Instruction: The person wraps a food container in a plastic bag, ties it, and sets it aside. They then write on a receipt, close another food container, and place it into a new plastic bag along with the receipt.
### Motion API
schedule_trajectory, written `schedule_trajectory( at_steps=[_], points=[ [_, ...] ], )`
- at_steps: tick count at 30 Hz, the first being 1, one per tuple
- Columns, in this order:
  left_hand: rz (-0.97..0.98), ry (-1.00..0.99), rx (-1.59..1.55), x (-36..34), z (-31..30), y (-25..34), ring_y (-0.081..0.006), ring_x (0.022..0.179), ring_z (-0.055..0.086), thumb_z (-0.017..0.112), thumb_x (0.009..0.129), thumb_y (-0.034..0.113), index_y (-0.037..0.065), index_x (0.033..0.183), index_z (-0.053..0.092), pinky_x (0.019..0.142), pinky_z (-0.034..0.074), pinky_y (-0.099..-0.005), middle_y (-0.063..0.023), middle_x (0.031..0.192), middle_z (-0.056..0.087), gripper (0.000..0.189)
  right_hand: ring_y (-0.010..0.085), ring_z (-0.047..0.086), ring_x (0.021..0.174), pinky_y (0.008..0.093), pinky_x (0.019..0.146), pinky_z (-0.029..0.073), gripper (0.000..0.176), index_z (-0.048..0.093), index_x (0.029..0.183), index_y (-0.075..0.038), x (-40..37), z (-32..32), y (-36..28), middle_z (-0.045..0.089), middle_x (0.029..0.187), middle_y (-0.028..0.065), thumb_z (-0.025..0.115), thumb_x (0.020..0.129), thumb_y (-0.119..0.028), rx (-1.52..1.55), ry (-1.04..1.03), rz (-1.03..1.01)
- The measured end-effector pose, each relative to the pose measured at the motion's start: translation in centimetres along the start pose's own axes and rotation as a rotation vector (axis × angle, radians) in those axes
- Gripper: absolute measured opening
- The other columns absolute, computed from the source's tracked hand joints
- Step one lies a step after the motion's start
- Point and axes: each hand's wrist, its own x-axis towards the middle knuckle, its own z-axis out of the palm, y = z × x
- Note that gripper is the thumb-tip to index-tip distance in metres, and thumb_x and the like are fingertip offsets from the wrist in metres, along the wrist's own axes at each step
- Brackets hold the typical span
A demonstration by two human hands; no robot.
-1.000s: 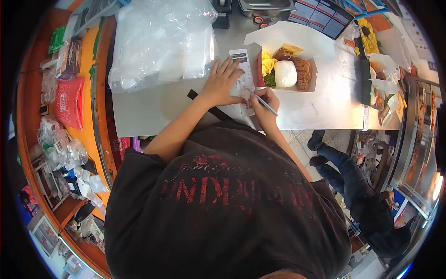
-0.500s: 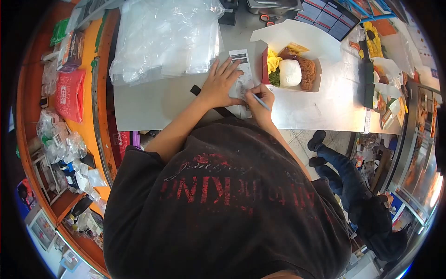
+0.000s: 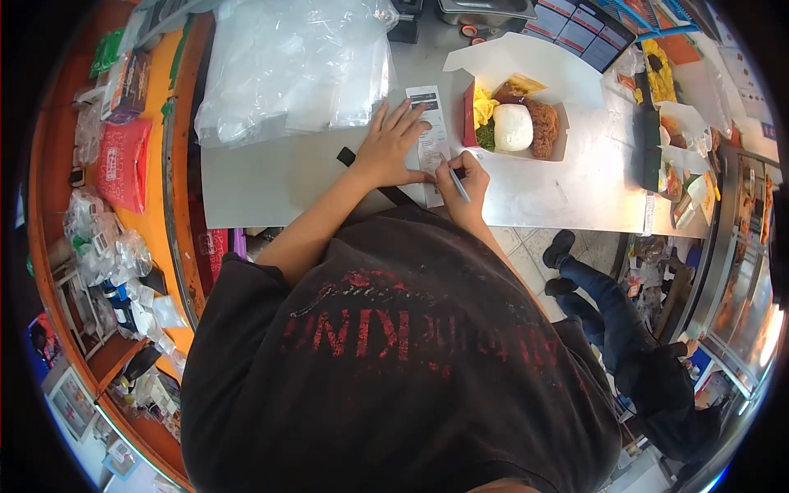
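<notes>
A long printed receipt (image 3: pixel 431 141) lies on the metal counter (image 3: pixel 263 185). My left hand (image 3: pixel 393 152) rests flat on its left edge, fingers spread. Closed around a pen (image 3: pixel 458 182), my right hand (image 3: pixel 467 187) has its fingers over the lower part of the paper; the writing itself is too small to read. A dark strap (image 3: pixel 346 157) runs beneath my left wrist. Just beyond my right hand stands an open food box (image 3: pixel 468 123) with a white rice mound (image 3: pixel 514 129), a brown fried piece (image 3: pixel 543 130), yellow food and chopped greens.
Clear plastic bags (image 3: pixel 288 74) cover the counter's back left. At the back are a metal pan (image 3: pixel 486 10), scissors (image 3: pixel 472 34) and a screen (image 3: pixel 575 29). More open food boxes (image 3: pixel 678 135) stand at right. Another person (image 3: pixel 633 345) is at lower right. Shelves (image 3: pixel 177 271) line the left.
The pen and my right hand have shifted slightly, with the pen now more upright. My left hand stays in place on the receipt.
</notes>
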Motion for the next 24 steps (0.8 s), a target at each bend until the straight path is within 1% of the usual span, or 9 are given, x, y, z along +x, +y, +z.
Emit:
schedule_trajectory(
  at_steps=[3,6,9,16,18,20,22,23,24],
  points=[
    [0.009,0.006,0.014,0.1,0.1,-0.1,-0.0303,0.133,0.025,0.074,0.055,0.056,0.01,0.114,0.051,0.108,0.012,-0.0521,-0.0126,0.138,0.035,0.079,0.0117,0.053,0.054,0.0278,0.052,0.043,0.016,0.051,0.065,0.0,-0.2,-0.1,0.7,0.055,0.057,0.0082,0.062,0.074,-0.007,0.145,-0.175,0.103],
    [-0.011,-0.007,0.003,0.1,-0.1,0.1,-0.0303,0.133,0.025,0.074,0.054,0.056,0.01,0.115,0.051,0.108,0.012,-0.0522,-0.0127,0.138,0.035,0.079,0.0093,0.052,0.055,0.0263,0.053,0.043,0.014,0.052,0.066,0.0,-0.3,-0.2,0.6,0.056,0.058,0.0067,0.063,0.073,-0.006,-0.055,0.016,-0.024],
    [-0.006,0.002,-0.011,0.2,-0.1,0.0,-0.0303,0.133,0.025,0.074,0.054,0.056,0.01,0.115,0.05,0.108,0.012,-0.0522,-0.0129,0.138,0.035,0.08,0.0091,0.051,0.054,0.0262,0.052,0.043,0.014,0.051,0.066,0.0,-0.6,-0.1,0.6,0.056,0.057,0.007,0.062,0.074,-0.005,0.149,-0.033,0.055],
    [-0.001,-0.012,-0.009,0.1,-0.2,0.1,-0.0308,0.133,0.024,0.075,0.052,0.056,0.01,0.116,0.05,0.108,0.011,-0.0523,-0.0129,0.139,0.034,0.083,0.0088,0.051,0.053,0.0261,0.051,0.042,0.015,0.051,0.066,0.001,-0.9,-0.1,0.8,0.055,0.055,0.0069,0.064,0.072,-0.004,0.173,-0.007,0.075],
    [-0.003,-0.023,0.005,0.1,-0.2,0.0,-0.0308,0.133,0.024,0.075,0.052,0.056,0.01,0.116,0.05,0.108,0.011,-0.0524,-0.0129,0.139,0.034,0.083,0.0092,0.051,0.054,0.0262,0.051,0.042,0.016,0.051,0.065,0.001,-1.1,-0.2,0.3,0.055,0.055,0.0083,0.065,0.071,-0.005,0.065,-0.164,-0.013],
    [0.007,-0.016,-0.012,0.1,-0.2,0.0,-0.031,0.133,0.023,0.075,0.052,0.055,0.009,0.116,0.05,0.108,0.01,-0.0522,-0.0132,0.14,0.033,0.083,0.0113,0.053,0.053,0.0269,0.05,0.042,0.015,0.052,0.068,0.001,-0.8,-0.3,0.4,0.055,0.055,0.0097,0.065,0.07,-0.006,0.028,-0.076,-0.049],
    [-0.002,-0.039,0.004,0.0,-0.2,0.1,-0.0311,0.133,0.023,0.075,0.052,0.055,0.009,0.118,0.048,0.108,0.011,-0.0519,-0.0133,0.141,0.032,0.086,0.0058,0.046,0.053,0.0239,0.048,0.038,0.014,0.052,0.067,0.001,-0.4,-0.5,-0.8,0.052,0.055,0.0033,0.064,0.072,-0.003,0.052,-0.188,-0.056],
    [-0.011,-0.059,0.023,0.0,-0.3,0.0,-0.0312,0.133,0.023,0.076,0.052,0.055,0.008,0.12,0.047,0.108,0.011,-0.0516,-0.0135,0.141,0.031,0.088,0.0129,0.052,0.054,0.0268,0.051,0.041,0.008,0.053,0.075,0.001,-0.2,-0.9,-1.6,0.057,0.063,0.0077,0.061,0.072,-0.001,-0.013,-0.282,0.046],
    [0.003,-0.054,0.027,0.1,-0.3,0.0,-0.0312,0.133,0.023,0.076,0.052,0.055,0.008,0.12,0.047,0.108,0.011,-0.0516,-0.0135,0.141,0.031,0.088,0.0129,0.052,0.054,0.0268,0.051,0.041,0.008,0.053,0.075,0.001,0.3,-1.1,-2.1,0.057,0.063,0.0077,0.061,0.072,-0.001,-0.012,-0.268,0.038]
  ],
)
